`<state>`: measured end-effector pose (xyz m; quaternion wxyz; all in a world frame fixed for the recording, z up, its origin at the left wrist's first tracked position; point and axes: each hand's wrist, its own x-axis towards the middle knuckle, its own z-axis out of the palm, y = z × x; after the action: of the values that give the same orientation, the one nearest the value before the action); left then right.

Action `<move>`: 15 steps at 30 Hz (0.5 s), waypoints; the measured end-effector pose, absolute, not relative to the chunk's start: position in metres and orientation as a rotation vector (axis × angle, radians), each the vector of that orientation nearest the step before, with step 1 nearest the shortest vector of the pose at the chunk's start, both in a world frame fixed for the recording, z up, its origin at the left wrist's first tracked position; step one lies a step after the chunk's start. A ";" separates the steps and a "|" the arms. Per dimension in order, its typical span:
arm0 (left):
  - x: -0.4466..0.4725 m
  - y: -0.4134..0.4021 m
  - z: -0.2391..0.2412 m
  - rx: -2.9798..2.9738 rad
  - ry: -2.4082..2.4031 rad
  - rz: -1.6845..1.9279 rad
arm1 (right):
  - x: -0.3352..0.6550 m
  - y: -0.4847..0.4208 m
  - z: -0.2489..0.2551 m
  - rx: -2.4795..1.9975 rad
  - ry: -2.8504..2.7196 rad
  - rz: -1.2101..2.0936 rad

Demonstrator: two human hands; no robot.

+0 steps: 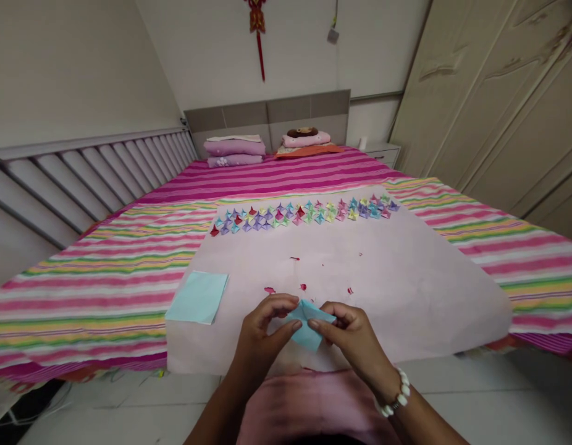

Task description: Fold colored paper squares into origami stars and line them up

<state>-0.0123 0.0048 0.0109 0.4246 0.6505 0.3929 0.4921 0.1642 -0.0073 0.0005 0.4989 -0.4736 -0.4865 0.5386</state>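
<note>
Between my two hands is a light blue piece of folded paper (309, 337), with creases meeting near its middle and a pointed lower corner. My left hand (270, 327) pinches its left side between thumb and fingers. On the right side, my right hand (348, 327), with a white bead bracelet on the wrist, grips it the same way. A stack of light blue square paper (197, 298) lies to the left on the large pale sheet (406, 290). Rows of small folded paper pieces (299, 212) in many colours stand along the sheet's far edge.
Several small red scraps (303, 287) lie on the sheet just beyond my hands. The sheet rests on a bed with a striped cover (128, 266). A slatted rail (105, 167) runs along the left. Folded bedding (235, 149) is stacked by the headboard (309, 111).
</note>
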 end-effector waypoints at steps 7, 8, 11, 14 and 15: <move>-0.013 0.005 0.013 1.636 0.956 1.238 | 0.166 -0.006 -0.002 -1.145 -1.185 1.299; -0.013 0.005 0.014 1.626 0.952 1.223 | 0.166 -0.006 -0.002 -1.140 -1.185 1.298; -0.013 0.004 0.018 1.596 0.932 1.157 | 0.166 -0.007 -0.004 -1.124 -1.189 1.291; -0.012 0.003 0.019 1.623 0.904 1.105 | 0.165 -0.007 -0.004 -1.091 -1.161 1.298; -0.011 0.003 0.018 1.632 0.893 1.102 | 0.164 -0.007 -0.004 -1.067 -1.138 1.307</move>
<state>-0.0110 0.0026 0.0184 0.4703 0.6660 0.3645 0.4499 0.1644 -0.0071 -0.0041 0.5255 -0.4459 -0.4759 0.5464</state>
